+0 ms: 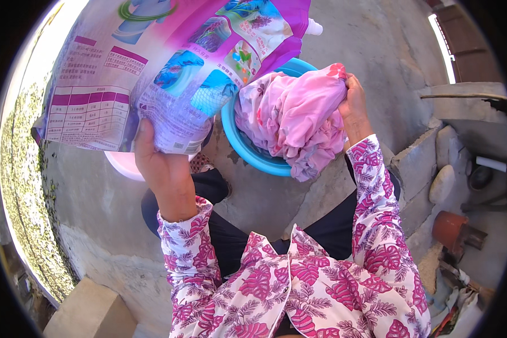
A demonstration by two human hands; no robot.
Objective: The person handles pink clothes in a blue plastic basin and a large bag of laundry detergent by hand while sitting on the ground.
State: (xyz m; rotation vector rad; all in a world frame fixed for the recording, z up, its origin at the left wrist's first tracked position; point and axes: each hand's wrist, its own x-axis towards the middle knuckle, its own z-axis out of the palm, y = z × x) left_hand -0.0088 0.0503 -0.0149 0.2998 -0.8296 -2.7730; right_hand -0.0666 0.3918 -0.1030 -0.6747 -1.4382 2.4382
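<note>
My left hand (158, 173) grips the bottom edge of a large purple and white laundry detergent refill pouch (173, 80), thumb on its printed face. The pouch is tilted, and its white spout (314, 28) points to the upper right, past the far side of the blue basin. In my right hand (355, 105) is a bunched part of a pink flowered cloth (295, 114). The rest of the cloth is heaped in the blue plastic basin (253, 162) and hangs over its near rim. The pouch hides part of the basin's left side.
A pink basin (124, 164) stands at the left, mostly behind the pouch. Concrete blocks (418, 164), a rounded stone (442, 184) and a reddish-brown pot (449, 230) lie to the right. A concrete block (91, 312) sits at lower left. My knees flank the concrete floor (262, 207).
</note>
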